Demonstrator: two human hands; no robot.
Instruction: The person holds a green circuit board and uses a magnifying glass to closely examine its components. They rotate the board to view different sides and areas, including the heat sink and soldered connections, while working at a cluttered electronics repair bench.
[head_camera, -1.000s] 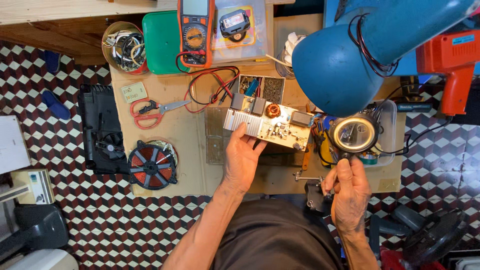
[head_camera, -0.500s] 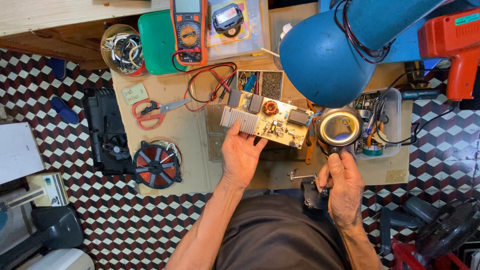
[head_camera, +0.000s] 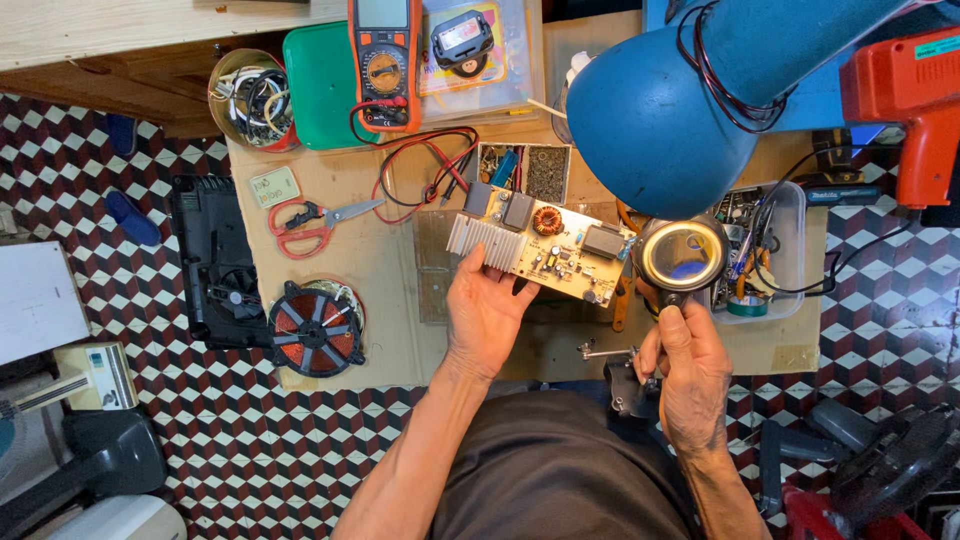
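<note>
My left hand (head_camera: 486, 313) grips the near edge of a cream circuit board (head_camera: 545, 245) with a finned heat sink and a copper coil, holding it above the cardboard-covered table (head_camera: 380, 260). My right hand (head_camera: 682, 370) holds the handle of a round magnifying glass (head_camera: 682, 255), its lens just right of the board's right end.
A big blue lamp shade (head_camera: 650, 120) hangs over the table's far right. Red-handled scissors (head_camera: 310, 220), an orange multimeter (head_camera: 383, 60) with red and black leads, a green tub (head_camera: 318, 85), a parts tray (head_camera: 770, 250) and a round copper induction coil (head_camera: 312, 328) lie around. A red drill (head_camera: 915, 100) sits at right.
The view has shifted slightly. Board and magnifier keep almost the same places, the lens staying beside the board's right end; both hands keep their hold.
</note>
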